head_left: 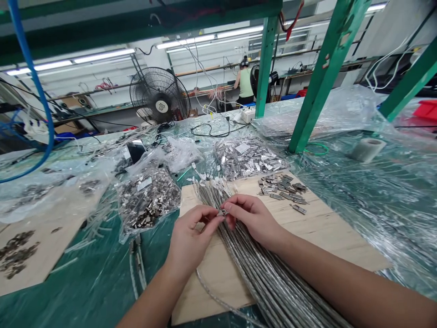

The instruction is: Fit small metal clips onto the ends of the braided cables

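A thick bundle of grey cables lies across a light wooden board, with white tips at its far end. Above the bundle, my left hand and my right hand meet, both pinching a small metal connector piece between thumbs and fingertips. Fingers hide part of the piece. A single cable curves below my left hand. Several loose metal connectors lie on the board beyond my right hand.
Bags of metal parts lie behind the board. Pliers rest at the left. Another board with parts is far left. Green posts, a tape roll and a fan stand beyond; a person sits in the background.
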The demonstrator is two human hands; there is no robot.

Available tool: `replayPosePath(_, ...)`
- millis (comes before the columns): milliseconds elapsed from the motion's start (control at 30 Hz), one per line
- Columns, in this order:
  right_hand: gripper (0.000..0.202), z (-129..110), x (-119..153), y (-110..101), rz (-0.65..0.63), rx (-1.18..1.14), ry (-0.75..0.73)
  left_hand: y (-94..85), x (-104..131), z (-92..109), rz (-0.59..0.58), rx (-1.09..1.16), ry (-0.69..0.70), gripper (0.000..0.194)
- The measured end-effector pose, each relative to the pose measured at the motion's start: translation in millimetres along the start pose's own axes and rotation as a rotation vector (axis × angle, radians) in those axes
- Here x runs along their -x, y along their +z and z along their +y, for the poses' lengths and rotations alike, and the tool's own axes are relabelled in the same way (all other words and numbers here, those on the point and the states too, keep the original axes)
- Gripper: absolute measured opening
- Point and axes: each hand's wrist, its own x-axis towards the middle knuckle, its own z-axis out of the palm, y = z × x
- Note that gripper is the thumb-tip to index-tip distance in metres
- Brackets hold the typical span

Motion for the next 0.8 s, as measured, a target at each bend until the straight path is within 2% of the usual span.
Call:
replayPosePath(133, 0.026, -0.1, 0.2, 0.7, -0.005, -0.036, -0.006, 1.3, -0.5, 1.3, -0.047, 0.015, 0.062, 0.015)
replayPosePath(233, 0.025, 0.3, -0.3, 1.7, 0.010, -0.129, 0.048, 1.7, -0.1, 1.9, -0.019, 0.028, 0.072, 0.016)
replayPosePath(367, 0.025, 2.0, -1.4, 1.9, 0.056, -0.227, 0.129, 0.7, 0.6, -1.0, 0.040, 0.075, -0.059, 0.018)
replayPosePath(433, 0.024, 2.3, -1.6, 1.7, 0.065, -0.232, 0.128, 0.7, 0.6, -2.9, 0.036, 0.105, -0.143, 0.020)
replayPosePath(500, 0.023, 1.8, -1.7, 1.6, 0.066, -0.224, 0.119, 1.7, 0.5, -4.2, 0.020, 0.116, -0.169, 0.022)
replayPosePath(800, 0.025, 3.0, -2.3, -0.4, 0.023, -0.237, 0.106, 4.0, 1.1, -2.5, -0.011, 0.035, 0.058, 0.017)
